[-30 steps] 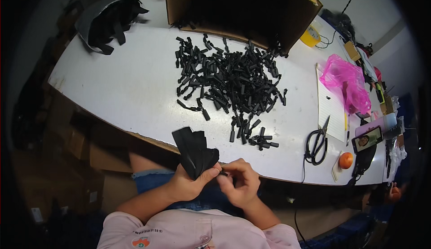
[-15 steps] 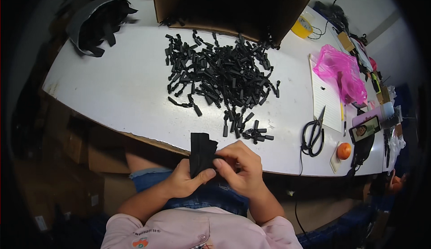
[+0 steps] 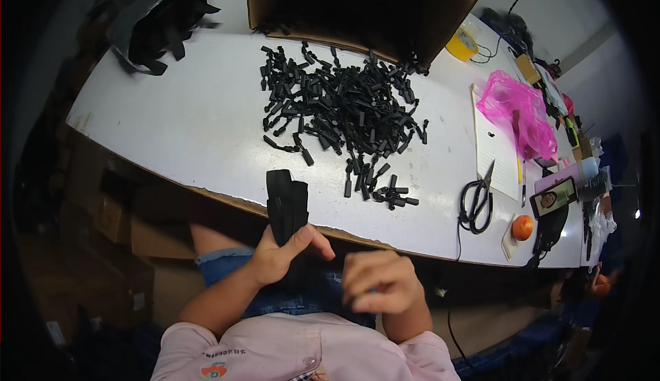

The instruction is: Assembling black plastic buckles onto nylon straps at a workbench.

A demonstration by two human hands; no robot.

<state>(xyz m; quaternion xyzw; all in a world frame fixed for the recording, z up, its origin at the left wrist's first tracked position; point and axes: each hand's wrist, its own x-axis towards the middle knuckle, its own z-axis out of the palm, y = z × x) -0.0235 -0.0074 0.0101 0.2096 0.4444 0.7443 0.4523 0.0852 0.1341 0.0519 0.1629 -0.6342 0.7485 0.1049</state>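
My left hand is closed around flat black strips, stacked together and standing up past the table's front edge; they look like fabric. To the right of it, my right hand hovers over my lap, apart from the strips. Motion blurs its half-curled fingers, and nothing can be made out in them. Beyond both hands, a loose heap of small black pieces with rectangular tabs spreads over the white table. A few of those pieces lie in a smaller cluster nearer to me.
An open cardboard box stands behind the heap. A grey bag of black strips lies far left. On the right are black scissors, a notepad, a pink plastic bag, an orange fruit, a phone and yellow tape.
My right hand has come off the black strips and moved down and to the right. My left hand, still holding them, has shifted slightly left and up.
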